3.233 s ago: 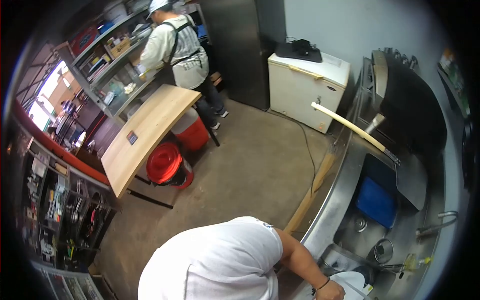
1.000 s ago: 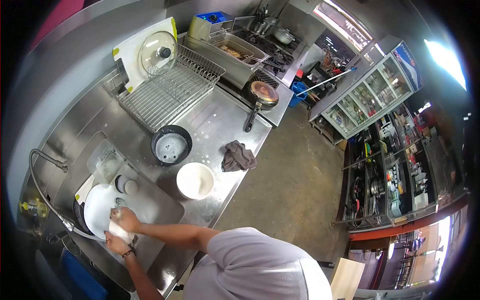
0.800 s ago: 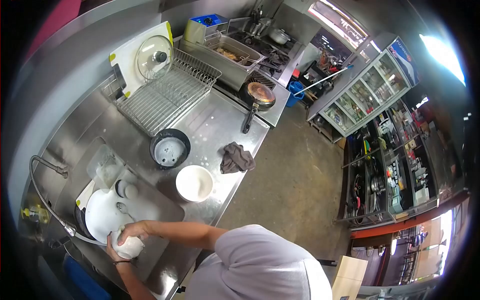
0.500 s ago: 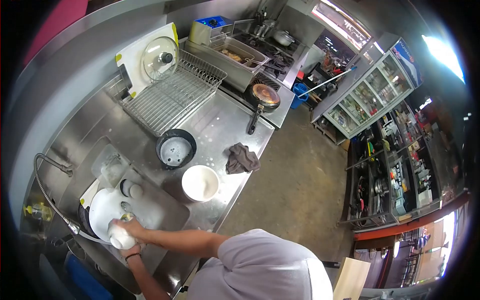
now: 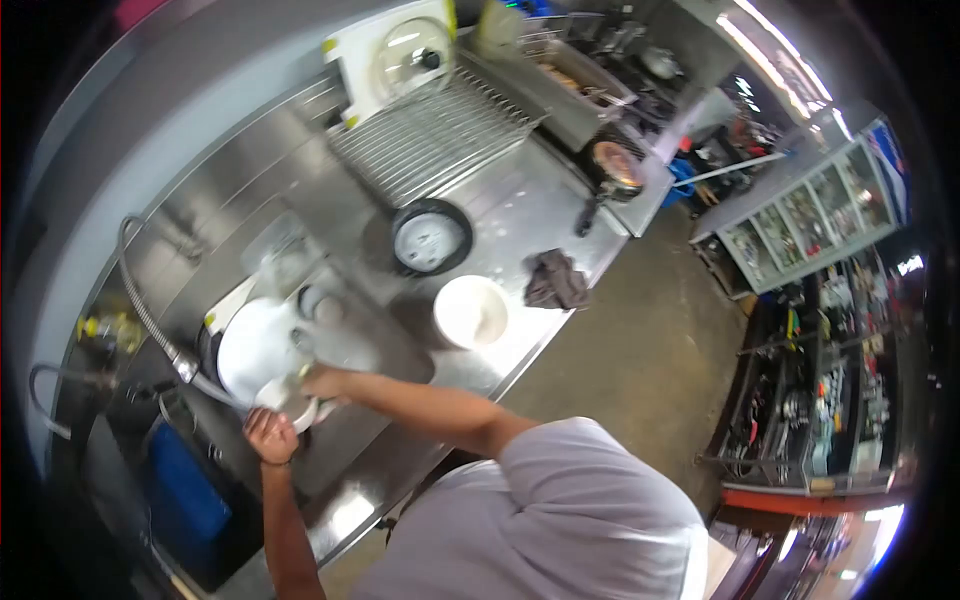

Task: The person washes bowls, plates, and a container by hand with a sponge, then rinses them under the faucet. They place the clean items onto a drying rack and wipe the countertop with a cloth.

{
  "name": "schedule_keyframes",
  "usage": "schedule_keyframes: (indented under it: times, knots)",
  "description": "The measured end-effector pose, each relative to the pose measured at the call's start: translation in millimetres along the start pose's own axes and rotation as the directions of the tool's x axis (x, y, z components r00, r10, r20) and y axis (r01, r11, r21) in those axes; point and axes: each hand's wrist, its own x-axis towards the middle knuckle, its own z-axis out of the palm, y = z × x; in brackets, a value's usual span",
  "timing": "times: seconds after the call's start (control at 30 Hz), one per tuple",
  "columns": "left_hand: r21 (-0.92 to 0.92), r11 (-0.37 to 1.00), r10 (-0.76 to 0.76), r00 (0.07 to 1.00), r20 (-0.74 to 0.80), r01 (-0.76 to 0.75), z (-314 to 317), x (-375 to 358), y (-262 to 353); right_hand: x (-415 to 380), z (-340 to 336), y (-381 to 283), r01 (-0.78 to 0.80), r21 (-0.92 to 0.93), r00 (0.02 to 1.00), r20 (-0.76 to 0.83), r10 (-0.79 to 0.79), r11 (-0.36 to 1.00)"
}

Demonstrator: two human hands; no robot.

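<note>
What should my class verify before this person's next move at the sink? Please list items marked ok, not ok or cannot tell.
1. Small white bowl between the left hand and right hand: ok.
2. Firm grip on the small white bowl: cannot tell, the hands are blurred.
3. Space around the hands free of other dishes: not ok, a large white dish lies close by in the sink.
4. Water running from the spray head: cannot tell.
5. White container standing mouth-up on the counter: ok.
6. Dark cloth well back from the counter's front edge: not ok, it lies by that edge.
</note>
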Motion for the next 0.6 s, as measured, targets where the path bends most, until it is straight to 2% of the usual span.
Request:
schedule_keyframes:
  times: [0.03, 0.07, 0.1, 0.13, 0.17, 0.2, 0.23, 0.27, 0.3, 0.33, 0.37, 0.43, 0.47, 0.5, 0.53, 0.6]
  knots:
    - [-0.039, 0.999, -0.011, 0.999, 0.035, 0.013, -6, 1, 7, -10, 1, -2, 0.100, -0.099, 0.995, -0.008, -0.101, 0.990]
    - [-0.081, 0.996, -0.043, 0.996, -0.080, 0.036, -8, 13, 23, 0, -12, 12, 0.216, -0.580, 0.951, -0.057, -0.304, 0.785]
    - [-0.126, 0.991, -0.075, 0.978, -0.194, 0.051, -8, 25, 40, 7, -26, 25, 0.220, -0.906, 0.863, 0.008, -0.504, 0.362]
    - [-0.148, 0.976, -0.198, 0.934, -0.298, 0.160, 0, 27, 48, -55, -14, -21, 0.171, -0.790, 0.829, -0.208, -0.519, 0.589]
    - [-0.175, 0.949, -0.313, 0.863, -0.396, 0.263, 10, 24, 47, -88, -13, -36, 0.070, -0.874, 0.724, -0.286, -0.627, 0.480]
    - [-0.144, 0.925, -0.379, 0.840, -0.389, 0.352, 23, 19, 36, -110, -30, -54, -0.046, -0.821, 0.805, -0.368, -0.466, 0.569]
    - [-0.103, 0.891, -0.445, 0.806, -0.389, 0.442, 37, 12, 22, -125, -55, -46, 0.032, -0.861, 0.692, -0.347, -0.632, 0.508]
    - [-0.222, 0.751, -0.659, 0.722, -0.211, 0.621, 48, 7, 14, -150, -66, -60, 0.066, -0.870, 0.603, -0.355, -0.714, 0.489]
    - [-0.309, 0.558, -0.812, 0.583, -0.012, 0.770, 62, 2, 2, -172, -81, -73, -0.120, -0.877, 0.573, -0.444, -0.689, 0.465]
    - [-0.267, 0.558, -0.800, 0.595, 0.078, 0.786, 83, -12, -19, -191, -98, -81, -0.100, -0.855, 0.557, -0.472, -0.683, 0.510]
    - [-0.211, 0.607, -0.774, 0.630, 0.060, 0.766, 103, -20, -32, -210, -107, -90, -0.148, -0.826, 0.548, -0.526, -0.651, 0.543]
    - [-0.124, 0.578, -0.800, 0.590, 0.110, 0.807, 137, -31, -53, -228, -120, -94, -0.151, -0.866, 0.410, -0.493, -0.767, 0.476]
    - [-0.080, 0.555, -0.819, 0.561, 0.122, 0.828, 145, -26, -55, -232, -148, -80, -0.229, -0.848, 0.419, -0.529, -0.738, 0.478]
    - [-0.039, 0.534, -0.835, 0.534, 0.135, 0.845, 153, -20, -57, -230, -178, -60, -0.295, -0.886, 0.329, -0.446, -0.832, 0.358]
    - [-0.032, 0.527, -0.841, 0.527, 0.120, 0.849, 161, -18, -63, -235, -164, -68, -0.341, -0.816, 0.359, -0.573, -0.737, 0.467]
    - [0.015, 0.289, -0.936, 0.280, 0.212, 0.957, 181, -16, -71, -233, -165, -68, -0.314, -0.812, 0.395, -0.583, -0.709, 0.493]
